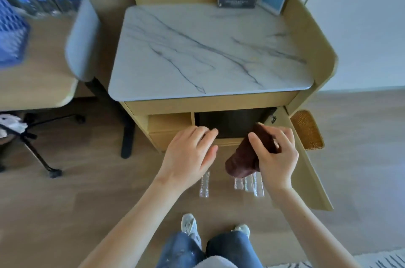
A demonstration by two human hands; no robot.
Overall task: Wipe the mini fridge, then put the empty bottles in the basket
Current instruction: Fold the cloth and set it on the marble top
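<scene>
Marble caps the cabinet (210,104) in front of us, and its wooden door (306,171) hangs open to the right. At the far left stands a table (39,75). The fridge (232,121) sits in the cabinet's right-hand bay, showing a dark front just beyond our hands. The blue basket (11,37) rests on the table, well apart from everything else we need.

Our left hand (188,154) hovers at the near left corner of the fridge with its fingers loosely straight and nothing in them. We cannot tell whether it touches the front. Our right hand (276,154) curls fingers and thumb round the brown cloth (243,162), which hangs bunched below the palm, near the fridge's right side. Four clear bottles (204,186) lie on the floor under our hands, one to the left and three together to the right.

We judge the wiping to be the step in hand. To do it well, we should open the bunched cloth into a flat pad, so that more than a knuckle of fabric meets the surface. We should steady the fridge with the free left hand and wipe from far edge to near in overlapping passes. Our feet should keep off the bottles.
</scene>
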